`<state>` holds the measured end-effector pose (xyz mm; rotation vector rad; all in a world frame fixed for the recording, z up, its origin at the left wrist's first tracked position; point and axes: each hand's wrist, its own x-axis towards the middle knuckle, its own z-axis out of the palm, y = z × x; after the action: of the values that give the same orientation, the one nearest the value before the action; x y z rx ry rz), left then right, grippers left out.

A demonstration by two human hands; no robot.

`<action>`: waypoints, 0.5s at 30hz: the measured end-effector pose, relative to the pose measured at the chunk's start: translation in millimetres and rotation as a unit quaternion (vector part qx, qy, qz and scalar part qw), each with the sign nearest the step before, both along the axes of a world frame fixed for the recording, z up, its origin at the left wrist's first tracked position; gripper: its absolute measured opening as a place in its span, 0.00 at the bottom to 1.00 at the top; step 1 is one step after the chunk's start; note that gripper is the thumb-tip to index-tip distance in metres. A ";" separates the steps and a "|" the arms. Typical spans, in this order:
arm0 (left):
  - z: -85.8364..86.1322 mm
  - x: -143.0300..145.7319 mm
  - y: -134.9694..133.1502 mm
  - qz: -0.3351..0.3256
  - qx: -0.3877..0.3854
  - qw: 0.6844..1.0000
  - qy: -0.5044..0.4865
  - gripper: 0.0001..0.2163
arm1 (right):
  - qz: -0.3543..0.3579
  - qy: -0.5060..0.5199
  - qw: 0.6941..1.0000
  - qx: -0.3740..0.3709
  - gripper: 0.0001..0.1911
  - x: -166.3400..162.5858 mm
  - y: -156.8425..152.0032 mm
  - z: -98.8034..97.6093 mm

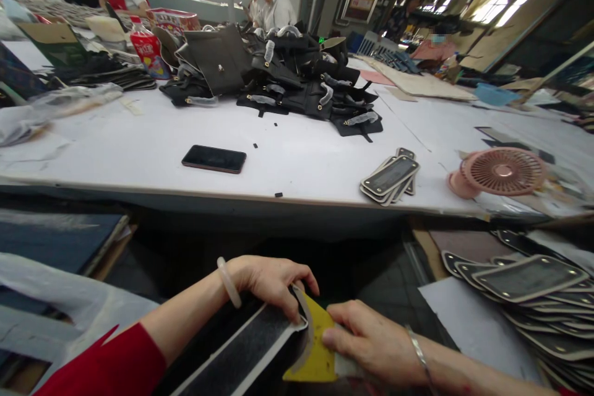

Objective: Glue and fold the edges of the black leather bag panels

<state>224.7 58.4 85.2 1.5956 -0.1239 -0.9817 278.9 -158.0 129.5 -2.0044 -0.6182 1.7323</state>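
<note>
My left hand (pixel 269 281) is closed over the end of a dark panel with a pale border (pixel 245 352), fingers curled on its edge. My right hand (pixel 371 340) is closed on a yellow piece (pixel 318 346) pressed against the panel's rounded end. A pale bracelet sits on my left wrist and a thin bangle on my right. Both hands work low, in front of the table's near edge.
A white table (pixel 301 161) carries a black phone (pixel 214 159), a small stack of bordered panels (pixel 390 178), a pink fan (pixel 503 171) and a heap of black bags (pixel 278 74). More panels (pixel 529 284) lie stacked at the right. People sit at the far side.
</note>
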 end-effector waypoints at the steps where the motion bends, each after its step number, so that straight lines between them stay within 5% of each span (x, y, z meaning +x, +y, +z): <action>1: 0.3 -0.3 0.0 0.001 0.002 1.000 -0.004 0.35 | -0.004 0.004 1.000 -0.002 0.09 -0.7 0.1 -1.1; 7: 2.0 -1.2 2.2 0.004 0.029 0.999 -0.046 0.33 | -0.031 0.055 0.998 0.019 0.09 -4.7 -2.6 -12.8; 15: 3.5 -4.3 4.3 0.018 0.017 0.998 -0.052 0.32 | -0.045 0.038 0.998 -0.004 0.14 -13.2 5.5 -2.7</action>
<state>220.4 62.7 88.7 1.6746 -0.1505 -0.8767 265.8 -152.6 126.8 -1.9309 -0.4888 1.7505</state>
